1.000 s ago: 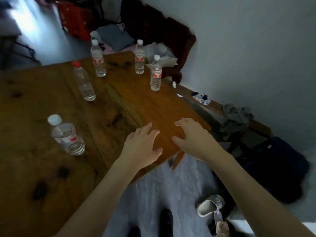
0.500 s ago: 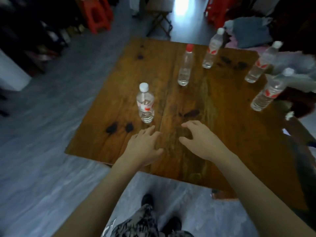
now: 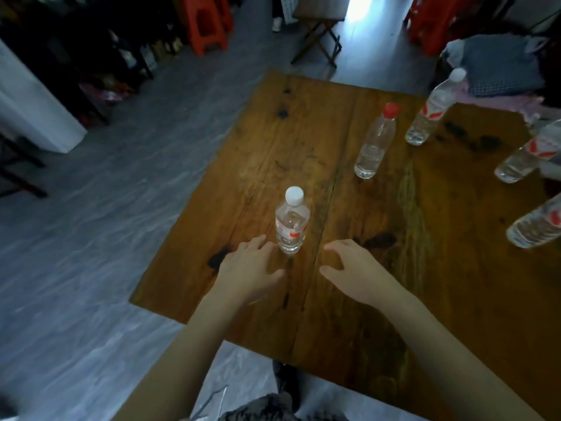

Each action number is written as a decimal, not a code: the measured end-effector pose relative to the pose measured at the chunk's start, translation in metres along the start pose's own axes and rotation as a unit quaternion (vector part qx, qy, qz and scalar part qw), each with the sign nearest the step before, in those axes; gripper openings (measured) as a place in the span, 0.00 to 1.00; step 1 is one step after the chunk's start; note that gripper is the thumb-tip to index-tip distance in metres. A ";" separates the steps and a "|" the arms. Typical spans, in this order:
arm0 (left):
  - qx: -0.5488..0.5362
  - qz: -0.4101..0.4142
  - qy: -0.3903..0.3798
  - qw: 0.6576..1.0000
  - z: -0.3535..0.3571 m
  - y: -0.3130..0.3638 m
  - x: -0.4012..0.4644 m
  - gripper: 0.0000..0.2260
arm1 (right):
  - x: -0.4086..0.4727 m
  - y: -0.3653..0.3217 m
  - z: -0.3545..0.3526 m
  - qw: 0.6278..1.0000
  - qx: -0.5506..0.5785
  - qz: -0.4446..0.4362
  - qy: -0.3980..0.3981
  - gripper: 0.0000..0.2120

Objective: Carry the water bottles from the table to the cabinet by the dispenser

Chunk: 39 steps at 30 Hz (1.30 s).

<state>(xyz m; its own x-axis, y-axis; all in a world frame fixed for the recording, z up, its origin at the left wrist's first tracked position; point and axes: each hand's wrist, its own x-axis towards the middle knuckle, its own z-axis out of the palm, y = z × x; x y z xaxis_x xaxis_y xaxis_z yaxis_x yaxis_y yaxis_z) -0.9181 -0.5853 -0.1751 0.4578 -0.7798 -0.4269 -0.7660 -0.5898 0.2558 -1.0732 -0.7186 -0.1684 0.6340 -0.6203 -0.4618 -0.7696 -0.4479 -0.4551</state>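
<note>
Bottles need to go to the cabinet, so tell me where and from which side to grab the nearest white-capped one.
Probably grip the white-capped bottle around its labelled middle, coming from the near left side with the left hand, already open just beside its base. It stands upright on the table with space all round; the body is round.

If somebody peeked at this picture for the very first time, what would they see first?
Probably the two bare hands, the left hand and the right hand, spread open over the near part of the wooden table. Right in front of them stands a water bottle with a white cap, close to the left hand's fingertips. Further back a red-capped bottle stands out, and bright red stools sit on the floor beyond the table.
</note>
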 end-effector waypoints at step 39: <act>-0.466 0.013 0.244 0.851 0.041 0.009 0.064 0.25 | 0.070 0.010 0.036 0.994 0.084 0.028 -0.057 0.23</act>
<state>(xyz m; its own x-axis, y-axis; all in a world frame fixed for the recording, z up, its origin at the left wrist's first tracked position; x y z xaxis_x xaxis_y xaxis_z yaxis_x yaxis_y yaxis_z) -0.9146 -0.6320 -0.2355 0.7522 -0.6564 -0.0579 -0.1935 -0.3040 0.9328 -1.0343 -0.7436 -0.2324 0.6017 -0.5604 -0.5692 -0.7871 -0.2944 -0.5421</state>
